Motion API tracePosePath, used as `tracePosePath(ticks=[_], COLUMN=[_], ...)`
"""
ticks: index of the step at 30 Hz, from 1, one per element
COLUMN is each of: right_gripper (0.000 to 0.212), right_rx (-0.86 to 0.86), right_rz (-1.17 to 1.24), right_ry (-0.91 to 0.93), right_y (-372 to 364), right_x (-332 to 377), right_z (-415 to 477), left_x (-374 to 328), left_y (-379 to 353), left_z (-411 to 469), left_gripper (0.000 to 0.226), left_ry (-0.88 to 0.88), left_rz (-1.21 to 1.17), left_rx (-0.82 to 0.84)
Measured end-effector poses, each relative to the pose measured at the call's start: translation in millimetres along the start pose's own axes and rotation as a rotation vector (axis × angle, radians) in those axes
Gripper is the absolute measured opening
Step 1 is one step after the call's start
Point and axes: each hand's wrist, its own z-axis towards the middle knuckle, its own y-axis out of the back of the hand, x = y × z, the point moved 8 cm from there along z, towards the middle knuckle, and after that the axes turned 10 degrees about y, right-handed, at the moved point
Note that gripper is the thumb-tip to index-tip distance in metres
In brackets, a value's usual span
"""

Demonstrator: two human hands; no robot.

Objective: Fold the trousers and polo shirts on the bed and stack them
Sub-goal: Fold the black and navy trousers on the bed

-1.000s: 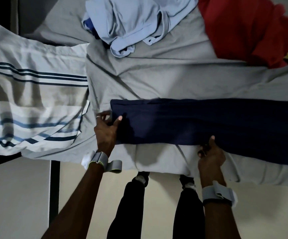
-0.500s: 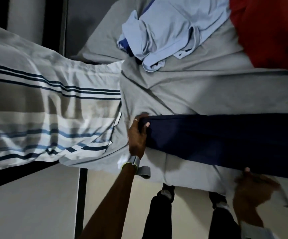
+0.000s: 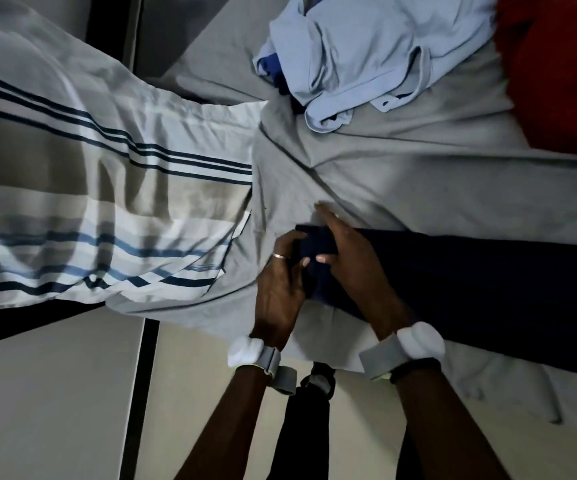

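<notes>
Step in hand: folding the trousers (image 3: 481,282). They lie flat on the bed (image 3: 418,174), running from under both hands out to the right, with one end at the hands. The left hand (image 3: 280,275) grips that end, fingers curled round the cloth and thumb on top. The right hand (image 3: 353,261) lies just beside it, touching the same end; its fingers are straight across the dark cloth and its thumb presses down, so it is flat on the cloth and not closed round it. The fingertips are blurred, and a pinch under the palm cannot be ruled out. Judgement: this is an early fold, with the full length not yet doubled. The next move calls for a firm hold on both corners of the end, which is then carried to the right over the rest with the edges kept in line. Count: one pair of trousers; one light blue polo (image 3: 359,53), crumpled beyond the hands, with a scrap of darker blue beneath it of unknown kind; one red garment (image 3: 557,71) beyond and to the right, type not clear; one striped pillow (image 3: 89,202) left of the left hand. No stack is in view.
</notes>
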Motion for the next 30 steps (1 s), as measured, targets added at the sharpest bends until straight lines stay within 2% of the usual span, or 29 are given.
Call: tracePosePath(ticks=[2, 4, 6, 7, 9, 12, 16, 18, 23, 26, 30], right_gripper=[0.046, 0.026, 0.023, 0.026, 0.031, 0.039, 0.058, 0.052, 0.033, 0.026, 0.005], right_rx=[0.085, 0.043, 0.009, 0.010, 0.024, 0.011, -0.139, -0.194, -0.190, -0.270, -0.436], right_rz=[-0.074, -0.068, 0.036, 0.075, 0.145, 0.143, 0.084, 0.117, 0.113, 0.198, 0.326], right_ry=[0.018, 0.021, 0.016, 0.018, -0.016, -0.034, 0.068, 0.066, 0.005, 0.025, -0.065], right_y=[1.4, 7.8, 5.9, 3.5, -2.1, -19.5, -26.4, -26.0, -23.3, -0.3, 42.0], right_x=[-5.4, -7.1, 0.4, 4.5, 7.4, 7.5, 23.7, 27.3, 24.7, 35.6, 30.0], right_z=[11.5, 14.7, 17.3, 17.6, 17.5, 21.8, 29.0, 25.8, 0.5, -13.9, -49.5], left_x=[2.5, 18.8, 43.0, 51.8, 60.8, 75.7, 72.3, 64.7, 57.5, 34.2, -6.4], left_y=[-4.8, -11.9, -15.3, -16.3, -14.9, -0.2, 11.4, 10.1, 4.6, 0.5, -23.8], left_z=[-4.0, -6.9, -8.8, -10.8, -11.0, -6.9, -6.3, -9.9, -20.9, -35.6, -70.7], left_gripper=[0.043, 0.055, 0.078, 0.080, 0.064, 0.031, 0.014, 0.013, 0.022, 0.024, 0.034], left_ry=[-0.011, 0.113, 0.240, 0.263, 0.260, 0.240, 0.216, 0.188, 0.143, 0.116, 0.032], left_rz=[0.023, -0.135, -0.275, -0.234, -0.088, 0.000, -0.020, 0.013, 0.109, 0.073, 0.040], left_rx=[-0.008, 0.063, 0.141, 0.150, 0.128, 0.011, -0.075, -0.085, -0.143, -0.163, -0.127])
